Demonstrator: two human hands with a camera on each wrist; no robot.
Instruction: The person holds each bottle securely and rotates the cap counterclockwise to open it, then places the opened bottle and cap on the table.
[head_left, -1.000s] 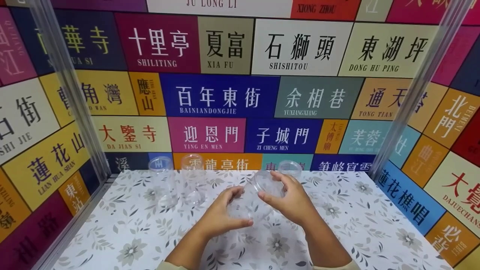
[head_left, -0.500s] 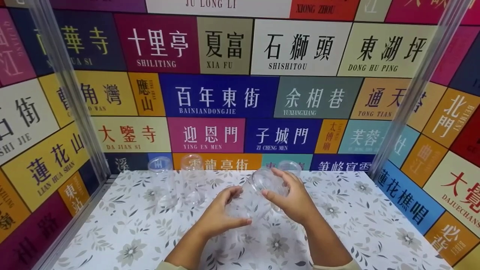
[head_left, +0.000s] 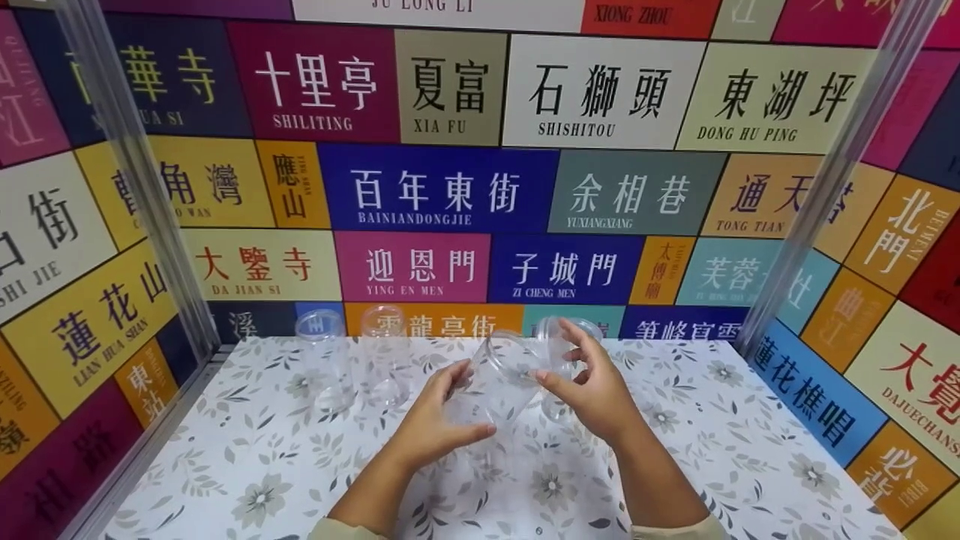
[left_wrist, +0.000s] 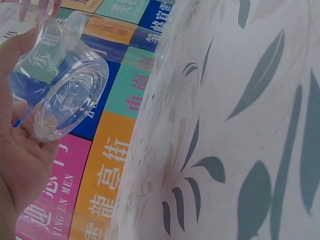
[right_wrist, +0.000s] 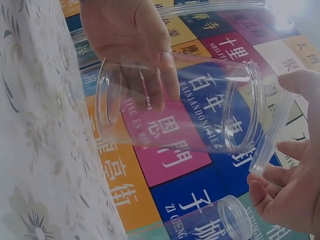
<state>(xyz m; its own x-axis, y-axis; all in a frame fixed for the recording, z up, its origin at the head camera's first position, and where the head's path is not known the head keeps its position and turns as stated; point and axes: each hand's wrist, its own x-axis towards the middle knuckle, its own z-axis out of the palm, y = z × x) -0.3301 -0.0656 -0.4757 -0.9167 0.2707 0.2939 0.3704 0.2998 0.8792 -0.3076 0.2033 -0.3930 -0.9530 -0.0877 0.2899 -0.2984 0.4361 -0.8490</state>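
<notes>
My left hand [head_left: 435, 420] grips a clear plastic jar [head_left: 499, 390], thumb on the near side and fingers on the far side. The jar is tilted above the table, its mouth towards my right hand [head_left: 596, 394]. That hand pinches a clear round lid [right_wrist: 274, 132] by its edge between thumb and fingers. In the right wrist view the lid stands just off the jar's mouth, with a narrow gap between them. No contents show through the jar wall. The left wrist view shows the jar's ringed round base [left_wrist: 72, 100] beside my left palm [left_wrist: 27, 165].
Two clear jars stand upright at the back left, a left one [head_left: 324, 367] and a right one [head_left: 385, 360]. Another clear jar [head_left: 556, 409] stands behind my right hand, partly hidden. Under them lies a flower-patterned tablecloth [head_left: 262, 495]; a wall of coloured signs [head_left: 442, 195] rises behind.
The lid, earlier at the jar's mouth, has come away to the right with my right hand. My left hand keeps its grip on the jar and has barely moved.
</notes>
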